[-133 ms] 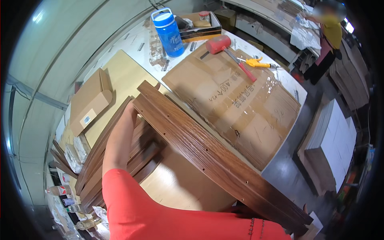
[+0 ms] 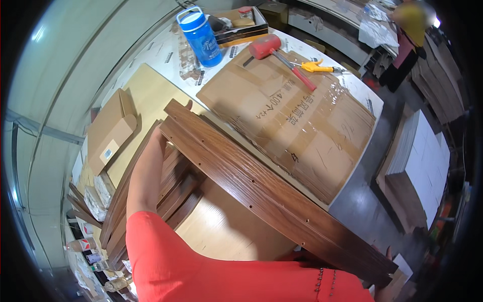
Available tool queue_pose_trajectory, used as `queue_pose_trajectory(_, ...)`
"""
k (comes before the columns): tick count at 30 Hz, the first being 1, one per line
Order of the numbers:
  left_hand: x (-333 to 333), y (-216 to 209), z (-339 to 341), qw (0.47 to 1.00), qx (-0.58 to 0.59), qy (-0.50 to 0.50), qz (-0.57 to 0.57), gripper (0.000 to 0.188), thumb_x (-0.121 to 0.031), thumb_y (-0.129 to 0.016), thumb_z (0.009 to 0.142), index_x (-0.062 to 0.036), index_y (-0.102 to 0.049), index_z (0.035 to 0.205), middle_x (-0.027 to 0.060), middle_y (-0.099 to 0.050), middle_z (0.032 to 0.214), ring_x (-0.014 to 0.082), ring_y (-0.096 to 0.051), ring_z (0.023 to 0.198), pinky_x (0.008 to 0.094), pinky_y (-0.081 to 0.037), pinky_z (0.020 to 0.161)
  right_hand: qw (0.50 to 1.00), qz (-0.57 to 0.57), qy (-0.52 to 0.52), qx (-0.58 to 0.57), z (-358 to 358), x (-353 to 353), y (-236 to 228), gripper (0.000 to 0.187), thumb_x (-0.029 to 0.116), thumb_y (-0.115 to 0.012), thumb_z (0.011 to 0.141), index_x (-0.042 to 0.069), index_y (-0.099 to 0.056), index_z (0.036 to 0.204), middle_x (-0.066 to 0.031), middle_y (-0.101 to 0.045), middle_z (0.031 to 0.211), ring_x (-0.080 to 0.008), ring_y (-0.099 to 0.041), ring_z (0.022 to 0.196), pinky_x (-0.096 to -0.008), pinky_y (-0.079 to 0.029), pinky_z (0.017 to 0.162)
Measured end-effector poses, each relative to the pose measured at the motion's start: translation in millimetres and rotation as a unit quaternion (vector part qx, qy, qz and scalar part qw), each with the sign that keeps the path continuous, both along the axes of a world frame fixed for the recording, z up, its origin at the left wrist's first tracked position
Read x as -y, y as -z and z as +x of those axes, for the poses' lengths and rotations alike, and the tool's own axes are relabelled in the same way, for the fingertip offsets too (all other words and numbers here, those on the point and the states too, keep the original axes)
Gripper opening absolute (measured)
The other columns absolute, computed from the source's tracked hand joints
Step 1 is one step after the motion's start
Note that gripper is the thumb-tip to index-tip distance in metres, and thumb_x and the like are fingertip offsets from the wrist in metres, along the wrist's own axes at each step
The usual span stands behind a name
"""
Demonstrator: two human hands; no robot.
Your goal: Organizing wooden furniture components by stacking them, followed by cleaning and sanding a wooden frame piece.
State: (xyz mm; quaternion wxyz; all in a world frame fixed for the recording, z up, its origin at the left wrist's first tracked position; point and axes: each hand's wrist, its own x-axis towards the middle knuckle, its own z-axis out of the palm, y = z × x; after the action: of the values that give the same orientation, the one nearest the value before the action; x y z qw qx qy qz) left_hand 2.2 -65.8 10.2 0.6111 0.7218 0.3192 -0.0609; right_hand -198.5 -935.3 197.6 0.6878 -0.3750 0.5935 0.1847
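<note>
I hold a bundle of long dark wood-grain boards (image 2: 261,196) with small drilled holes, slanting from upper left to lower right over the table. My left hand (image 2: 160,146), on a red-sleeved arm, grips the far end, with the thumb showing over the top edge. My right hand (image 2: 386,254) is mostly hidden behind the near end; only fingertips show on the boards. Below my left arm lies a stack of similar dark boards (image 2: 173,189).
A flattened taped cardboard sheet (image 2: 302,126) covers the white table, with a red mallet (image 2: 266,48), a yellow air gun (image 2: 314,66) and a blue bottle (image 2: 201,38) behind it. A small cardboard box (image 2: 110,133) sits at left. White panels (image 2: 422,161) are stacked at right; another person (image 2: 410,25) stands beyond.
</note>
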Motion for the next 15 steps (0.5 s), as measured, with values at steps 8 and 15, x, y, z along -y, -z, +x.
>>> queue_pose_trajectory(8, 120, -211, -16, 0.973, 0.002, 0.073, -0.219, 0.096, -0.078, -0.027, 0.083, 0.0016, -0.048, 0.132, 0.0143, -0.051, 0.134, 0.025, -0.05, 0.122, 0.0389, -0.038, 0.105, 0.977, -0.087, -0.061, 0.187, -59, -1, -44, 0.092, 0.073, -0.042, 0.084, -0.007, -0.048, 0.128, -0.0175, -0.062, 0.113, -0.0306, -0.06, 0.102, -0.0414, -0.046, 0.093)
queue_pose_trajectory(15, 131, -210, -16, 0.978, -0.014, 0.149, -0.143, 0.08, -0.067, -0.039, 0.089, 0.0, -0.051, 0.131, 0.0122, -0.057, 0.127, 0.0226, -0.053, 0.119, 0.0357, -0.041, 0.101, 0.978, -0.084, -0.029, 0.191, -61, -11, -42, 0.086, 0.07, -0.044, 0.085, -0.006, -0.053, 0.124, -0.0158, -0.063, 0.109, -0.0277, -0.06, 0.101, -0.0402, -0.046, 0.093)
